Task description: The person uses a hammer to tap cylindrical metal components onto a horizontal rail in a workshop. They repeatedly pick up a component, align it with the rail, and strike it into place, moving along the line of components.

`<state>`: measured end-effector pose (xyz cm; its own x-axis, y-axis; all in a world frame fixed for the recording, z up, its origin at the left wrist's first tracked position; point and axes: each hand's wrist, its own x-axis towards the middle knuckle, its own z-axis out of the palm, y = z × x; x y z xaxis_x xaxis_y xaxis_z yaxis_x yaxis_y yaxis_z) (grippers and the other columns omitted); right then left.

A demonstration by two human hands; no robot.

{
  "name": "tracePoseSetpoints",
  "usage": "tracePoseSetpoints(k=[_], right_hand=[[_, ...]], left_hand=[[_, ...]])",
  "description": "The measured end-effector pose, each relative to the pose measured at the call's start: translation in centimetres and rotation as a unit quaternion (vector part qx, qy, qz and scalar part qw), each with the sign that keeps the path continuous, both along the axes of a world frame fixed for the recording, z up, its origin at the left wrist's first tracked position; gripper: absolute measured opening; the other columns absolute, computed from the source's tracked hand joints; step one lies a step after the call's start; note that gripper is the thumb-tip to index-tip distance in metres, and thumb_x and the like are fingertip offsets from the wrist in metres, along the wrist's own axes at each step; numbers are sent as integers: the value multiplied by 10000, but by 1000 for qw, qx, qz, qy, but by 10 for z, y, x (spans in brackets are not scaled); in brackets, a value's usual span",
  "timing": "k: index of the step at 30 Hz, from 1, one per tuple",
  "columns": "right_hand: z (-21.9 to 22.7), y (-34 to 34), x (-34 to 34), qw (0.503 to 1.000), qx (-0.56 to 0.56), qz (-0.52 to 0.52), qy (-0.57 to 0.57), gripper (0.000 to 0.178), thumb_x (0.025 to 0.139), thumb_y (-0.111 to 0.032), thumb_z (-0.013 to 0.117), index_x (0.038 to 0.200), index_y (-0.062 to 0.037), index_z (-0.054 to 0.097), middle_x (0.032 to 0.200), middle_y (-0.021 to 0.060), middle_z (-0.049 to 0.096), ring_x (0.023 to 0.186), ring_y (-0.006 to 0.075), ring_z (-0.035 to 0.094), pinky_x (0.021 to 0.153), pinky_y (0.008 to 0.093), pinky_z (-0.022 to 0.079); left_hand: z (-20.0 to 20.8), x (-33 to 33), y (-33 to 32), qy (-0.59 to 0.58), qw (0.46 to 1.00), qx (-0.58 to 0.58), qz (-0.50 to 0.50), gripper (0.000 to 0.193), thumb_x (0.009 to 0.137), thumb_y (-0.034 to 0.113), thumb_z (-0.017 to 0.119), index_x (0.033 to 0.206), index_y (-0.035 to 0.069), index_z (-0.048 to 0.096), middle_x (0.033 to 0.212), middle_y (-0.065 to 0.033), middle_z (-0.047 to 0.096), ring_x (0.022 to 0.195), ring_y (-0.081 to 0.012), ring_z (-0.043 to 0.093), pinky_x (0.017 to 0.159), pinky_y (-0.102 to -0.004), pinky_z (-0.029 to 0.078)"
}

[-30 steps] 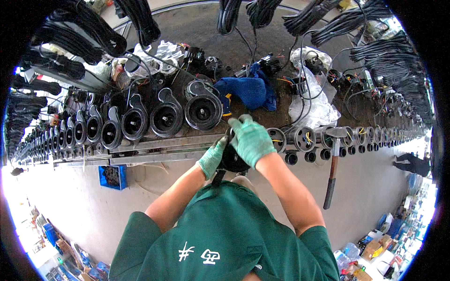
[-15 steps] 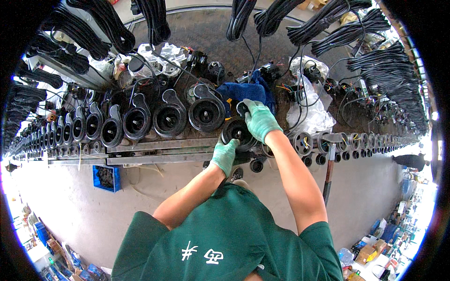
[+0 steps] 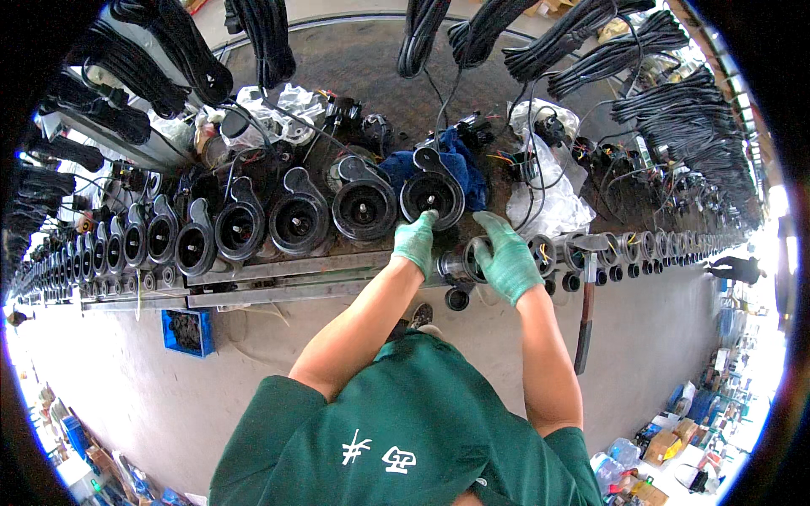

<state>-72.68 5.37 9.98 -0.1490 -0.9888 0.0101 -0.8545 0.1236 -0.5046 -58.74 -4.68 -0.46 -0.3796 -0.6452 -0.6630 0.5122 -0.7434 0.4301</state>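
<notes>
In front of me a black round housing [image 3: 414, 199] with a curved neck rests at the end of a row of similar housings. Its neck overlaps a dark blue cloth [image 3: 477, 179]. My left hand [image 3: 415, 243], in a green glove, is closed at the housing's near rim; some of its fingers are hidden. Beside it on the right, my right hand [image 3: 513, 260], also gloved, holds nothing, with thumb and fingers apart. It is over a grey metal ring-shaped casing [image 3: 472, 263] at the bench edge and partly covers it.
Black housings [image 3: 299, 211] line the bench to the left, and grey casings [image 3: 629, 246] continue right. A hammer [image 3: 588, 304] hangs at the edge. Bundled black cables [image 3: 426, 38] hang above. Clear plastic bags [image 3: 553, 198] lie behind. A blue crate [image 3: 187, 331] stands below on the left.
The housing has moved away from me and stands with its neck pointing away, in line with the row. My right hand has let go of its neck and come down nearer to me, rightward.
</notes>
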Motion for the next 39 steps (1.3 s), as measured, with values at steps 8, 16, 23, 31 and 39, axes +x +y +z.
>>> tracePoseSetpoints(k=[8,16,23,31,39], right_hand=[[31,52,-11,992,6,-106,-74,442,944,-72,642,1379,-24,579,1343,242,619,1239,388,606,1036,412,492],[20,75,-25,984,-38,-147,-93,424,945,-33,634,1366,-15,593,1312,217,651,1177,338,653,994,381,511],[22,107,-34,974,-36,-200,-100,409,972,-62,629,1377,-20,595,1305,165,661,1171,273,654,983,373,509],[36,167,-63,941,-35,-337,2,431,978,-105,639,1396,-15,582,1363,185,639,1260,284,619,1073,383,474],[-5,209,-137,908,6,-415,62,612,901,-158,731,1449,-32,490,1313,217,646,1225,381,621,1032,437,491]], left_hand=[[10,19,25,-19,1000,-12,3,375,923,7,637,1291,38,572,1138,-119,701,945,-286,745,759,-395,676],[21,8,26,16,995,-63,79,389,925,39,664,1303,80,582,1139,-131,703,900,-295,736,748,-441,664],[7,10,10,-31,991,-121,53,393,919,43,704,1301,58,612,1218,-98,680,934,-248,712,748,-402,640],[-9,18,20,-50,979,-194,37,489,936,181,780,1371,38,608,1304,-49,664,1118,-177,618,995,-356,511],[-11,65,70,-198,885,-417,-67,477,913,197,775,1328,48,593,1246,-122,637,1089,-246,647,941,-366,555]])
